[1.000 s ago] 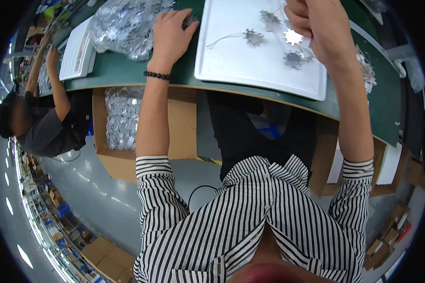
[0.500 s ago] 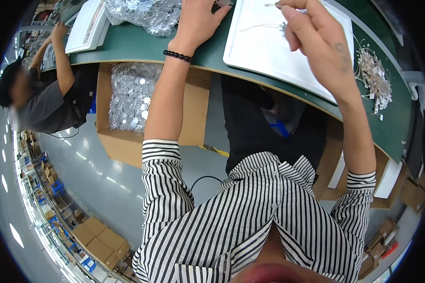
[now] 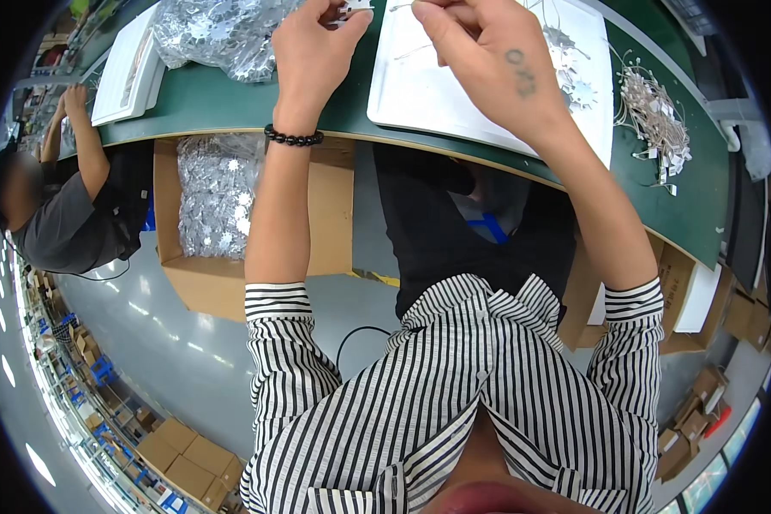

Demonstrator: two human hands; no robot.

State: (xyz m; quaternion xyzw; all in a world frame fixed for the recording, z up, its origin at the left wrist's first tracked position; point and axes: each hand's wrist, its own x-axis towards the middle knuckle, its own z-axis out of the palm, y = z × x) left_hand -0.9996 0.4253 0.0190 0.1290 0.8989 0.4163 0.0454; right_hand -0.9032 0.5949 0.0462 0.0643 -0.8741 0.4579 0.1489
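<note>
My left hand (image 3: 317, 51) is closed, its thumb and fingers pinching a flat silvery snowflake-shaped piece (image 3: 358, 6) at the upper edge of the view. Over the white tray (image 3: 437, 110), my right hand (image 3: 497, 64) is closed in a pinch on a thin pale cord (image 3: 402, 7) that points toward the left hand. The fingers partly hide the cord. More snowflake-shaped pieces (image 3: 581, 92) with thin strings lie on the tray, right of my right hand. Beyond my left hand lies a clear plastic bag (image 3: 218, 38) full of similar silvery pieces.
A bundle of tagged cords (image 3: 655, 120) lies on the green table (image 3: 685, 210), right of the tray. Below the table edge, an open cardboard box (image 3: 327, 210) holds bagged silvery pieces. Another white tray (image 3: 122, 73) stands at the left, near a co-worker (image 3: 68, 214).
My left hand has moved slightly left and down in the picture, showing the snowflake piece. My right hand has moved left and down, toward it. More pieces on the tray are uncovered.
</note>
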